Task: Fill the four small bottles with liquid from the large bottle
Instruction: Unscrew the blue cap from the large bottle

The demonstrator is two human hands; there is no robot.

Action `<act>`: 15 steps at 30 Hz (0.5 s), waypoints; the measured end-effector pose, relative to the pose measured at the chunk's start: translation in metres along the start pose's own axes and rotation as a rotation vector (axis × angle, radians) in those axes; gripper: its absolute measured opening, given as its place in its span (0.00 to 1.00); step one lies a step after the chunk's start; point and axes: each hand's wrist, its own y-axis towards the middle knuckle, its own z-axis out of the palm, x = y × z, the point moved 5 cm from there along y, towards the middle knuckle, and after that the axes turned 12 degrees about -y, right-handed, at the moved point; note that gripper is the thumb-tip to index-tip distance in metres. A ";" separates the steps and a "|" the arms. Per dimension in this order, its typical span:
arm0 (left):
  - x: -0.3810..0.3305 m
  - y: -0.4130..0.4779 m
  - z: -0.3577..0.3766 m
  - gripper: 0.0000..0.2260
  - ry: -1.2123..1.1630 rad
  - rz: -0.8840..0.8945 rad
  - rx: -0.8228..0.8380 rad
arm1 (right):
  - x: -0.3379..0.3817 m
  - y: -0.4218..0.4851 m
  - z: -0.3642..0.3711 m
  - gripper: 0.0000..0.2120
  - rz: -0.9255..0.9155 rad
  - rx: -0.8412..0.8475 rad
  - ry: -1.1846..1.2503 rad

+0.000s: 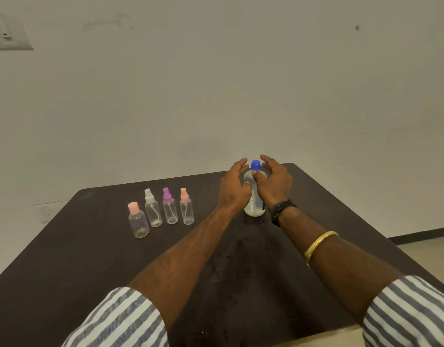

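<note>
Reaching out, spread open, my left hand (234, 186) and right hand (274, 184) flank the capped large bottle (255, 207) standing on the bench (91, 246), not yet gripping. The four small bottles (170, 212) to its left look empty, caps on.

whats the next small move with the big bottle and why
Probably close the right hand on the blue cap and start twisting it off, with the left hand steadying the large bottle. Both hands flank the bottle with fingers open, its cap is on, and the four small bottles stand capped and look empty.
</note>
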 end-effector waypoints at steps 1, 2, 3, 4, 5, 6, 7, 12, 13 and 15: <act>0.002 0.000 0.000 0.29 -0.001 0.006 0.008 | -0.001 0.001 0.001 0.21 -0.004 -0.001 0.002; 0.003 0.000 0.001 0.29 0.001 0.012 0.016 | -0.001 0.002 0.002 0.20 -0.012 -0.008 0.008; 0.004 0.000 0.001 0.30 0.002 0.018 0.022 | -0.001 0.003 0.003 0.18 -0.020 -0.017 0.016; 0.004 0.000 0.001 0.30 0.002 0.020 0.024 | -0.001 0.004 0.004 0.17 -0.027 -0.023 0.021; 0.005 0.000 0.001 0.30 -0.004 0.022 0.026 | -0.001 0.004 0.005 0.16 -0.031 -0.027 0.023; 0.005 0.000 0.001 0.30 -0.011 0.024 0.028 | -0.002 0.005 0.005 0.16 -0.036 -0.028 0.024; 0.005 -0.001 0.001 0.30 -0.019 0.027 0.030 | -0.002 0.006 0.005 0.16 -0.040 -0.029 0.025; -0.003 0.000 0.001 0.28 -0.034 0.066 0.009 | 0.001 0.010 -0.001 0.16 -0.057 -0.066 0.059; -0.004 -0.001 0.000 0.28 -0.032 0.072 0.001 | 0.002 0.011 -0.003 0.16 -0.055 -0.074 0.068; -0.005 -0.002 -0.002 0.28 -0.028 0.085 -0.012 | 0.002 0.011 -0.009 0.16 -0.037 -0.087 0.092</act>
